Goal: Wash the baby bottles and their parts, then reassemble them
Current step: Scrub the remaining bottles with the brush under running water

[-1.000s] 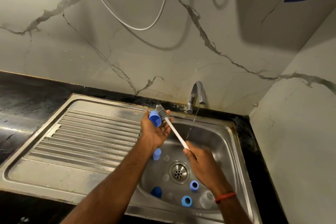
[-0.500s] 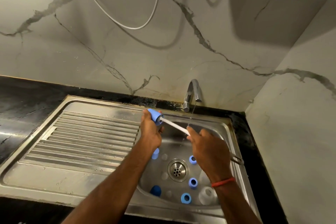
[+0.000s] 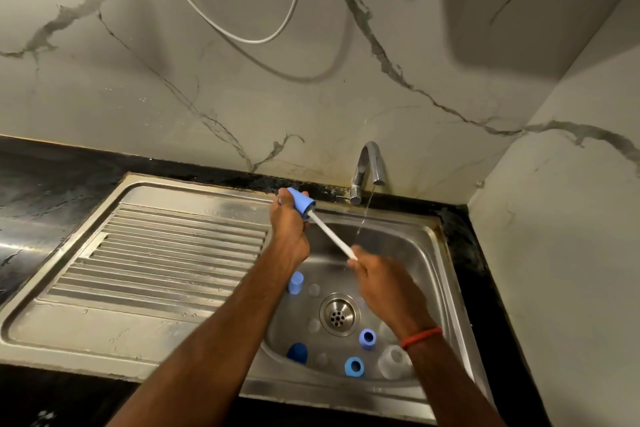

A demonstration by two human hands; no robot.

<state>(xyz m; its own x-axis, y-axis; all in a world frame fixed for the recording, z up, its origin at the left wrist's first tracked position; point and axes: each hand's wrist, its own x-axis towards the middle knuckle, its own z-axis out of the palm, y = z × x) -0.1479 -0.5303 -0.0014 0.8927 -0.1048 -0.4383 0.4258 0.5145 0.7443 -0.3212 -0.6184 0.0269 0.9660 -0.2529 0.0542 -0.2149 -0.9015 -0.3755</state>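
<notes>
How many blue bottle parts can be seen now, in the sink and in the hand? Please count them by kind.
Light blue caps: 2, one in the left hand with the brush in it, one in the sink
Dark blue cap: 1
Blue rings with a hole: 2
Total: 5
The clear pieces are too faint to count.

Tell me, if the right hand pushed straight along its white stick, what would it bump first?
Probably the blue cap gripped by the left hand: the right hand points up the brush handle, whose head goes into that cap. Depth is hard to judge.
</notes>
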